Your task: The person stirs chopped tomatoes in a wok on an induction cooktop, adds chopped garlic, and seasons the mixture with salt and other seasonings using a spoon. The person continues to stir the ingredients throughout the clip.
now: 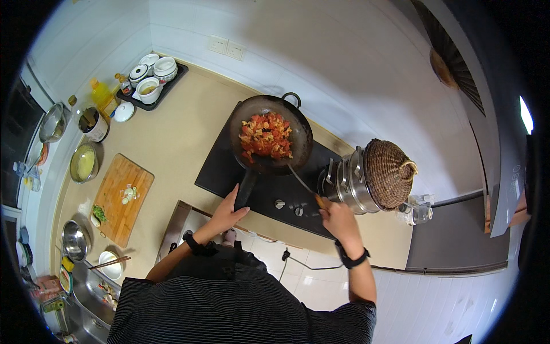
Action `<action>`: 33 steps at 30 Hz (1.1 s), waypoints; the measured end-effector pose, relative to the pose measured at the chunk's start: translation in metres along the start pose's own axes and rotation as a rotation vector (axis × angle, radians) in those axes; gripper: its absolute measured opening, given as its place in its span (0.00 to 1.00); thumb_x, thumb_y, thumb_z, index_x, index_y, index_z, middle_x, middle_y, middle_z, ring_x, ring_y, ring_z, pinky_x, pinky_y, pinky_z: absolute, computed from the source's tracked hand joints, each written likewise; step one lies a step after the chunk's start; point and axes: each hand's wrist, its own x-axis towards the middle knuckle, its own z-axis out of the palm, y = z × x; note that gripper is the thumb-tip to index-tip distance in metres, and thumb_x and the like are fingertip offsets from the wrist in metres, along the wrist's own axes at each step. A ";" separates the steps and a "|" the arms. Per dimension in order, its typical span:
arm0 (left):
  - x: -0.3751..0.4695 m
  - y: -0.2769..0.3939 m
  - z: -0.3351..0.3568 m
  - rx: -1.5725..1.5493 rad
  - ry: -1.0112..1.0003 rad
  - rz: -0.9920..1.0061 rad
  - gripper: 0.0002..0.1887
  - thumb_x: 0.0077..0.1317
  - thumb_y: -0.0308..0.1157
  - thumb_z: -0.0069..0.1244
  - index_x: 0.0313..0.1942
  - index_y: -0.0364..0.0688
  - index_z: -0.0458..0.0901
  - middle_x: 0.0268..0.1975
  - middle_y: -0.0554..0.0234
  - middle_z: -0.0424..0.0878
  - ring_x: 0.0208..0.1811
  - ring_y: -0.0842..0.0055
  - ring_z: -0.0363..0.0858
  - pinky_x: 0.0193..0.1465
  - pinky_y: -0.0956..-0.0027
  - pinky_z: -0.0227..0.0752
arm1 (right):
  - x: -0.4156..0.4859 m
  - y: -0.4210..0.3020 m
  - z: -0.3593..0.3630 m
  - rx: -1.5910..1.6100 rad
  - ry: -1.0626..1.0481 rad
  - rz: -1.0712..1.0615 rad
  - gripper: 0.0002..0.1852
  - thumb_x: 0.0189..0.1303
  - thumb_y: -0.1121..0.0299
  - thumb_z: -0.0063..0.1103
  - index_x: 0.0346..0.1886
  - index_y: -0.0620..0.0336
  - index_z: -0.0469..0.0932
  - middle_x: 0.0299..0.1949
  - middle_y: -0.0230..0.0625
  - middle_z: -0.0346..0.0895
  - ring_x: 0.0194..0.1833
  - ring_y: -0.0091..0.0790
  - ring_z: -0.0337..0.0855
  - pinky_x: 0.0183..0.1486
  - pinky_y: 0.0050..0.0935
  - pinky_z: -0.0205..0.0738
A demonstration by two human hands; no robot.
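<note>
A dark wok (304, 146) sits on the black cooktop (215, 172), its long handle (246, 189) pointing toward me. Chopped red tomato and yellow scrambled egg (267, 135) lie in a heap inside it. At the end of that handle is my left hand (224, 215), its fingers and thumb spread to either side; whether it touches the handle is hard to tell. My right hand (339, 221) grips the wooden handle of a metal spatula (303, 182). The spatula's shaft reaches over the wok's near rim, and its blade is hidden in or behind the food.
A stacked steel steamer (350, 180) with a woven conical lid (389, 174) stands right of the wok. Leftward are a wooden cutting board (129, 206) with chopped scallion, a bowl of yellow liquid (84, 163), bottles (103, 96), a tray of lidded pots (165, 96) and a sink (92, 296).
</note>
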 end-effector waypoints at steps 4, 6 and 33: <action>-0.003 0.010 -0.004 -0.050 -0.017 -0.012 0.45 0.67 0.38 0.57 0.74 0.30 0.46 0.69 0.31 0.64 0.57 0.56 0.78 0.51 0.66 0.77 | 0.047 -0.015 0.075 0.317 0.181 0.066 0.18 0.61 0.72 0.62 0.53 0.70 0.80 0.30 0.60 0.80 0.33 0.59 0.83 0.37 0.47 0.78; -0.005 0.016 -0.006 -0.139 -0.047 -0.080 0.46 0.66 0.38 0.57 0.74 0.30 0.46 0.69 0.31 0.63 0.57 0.55 0.78 0.53 0.66 0.77 | 0.061 -0.013 0.095 0.499 0.289 0.146 0.17 0.63 0.72 0.61 0.52 0.74 0.79 0.32 0.63 0.80 0.33 0.60 0.84 0.36 0.45 0.78; -0.004 0.006 -0.003 -0.128 -0.041 -0.044 0.46 0.66 0.37 0.57 0.75 0.30 0.45 0.68 0.32 0.64 0.60 0.54 0.75 0.57 0.62 0.74 | 0.052 -0.025 0.066 0.508 -0.020 0.105 0.17 0.64 0.71 0.61 0.54 0.70 0.79 0.37 0.64 0.78 0.39 0.54 0.86 0.39 0.35 0.77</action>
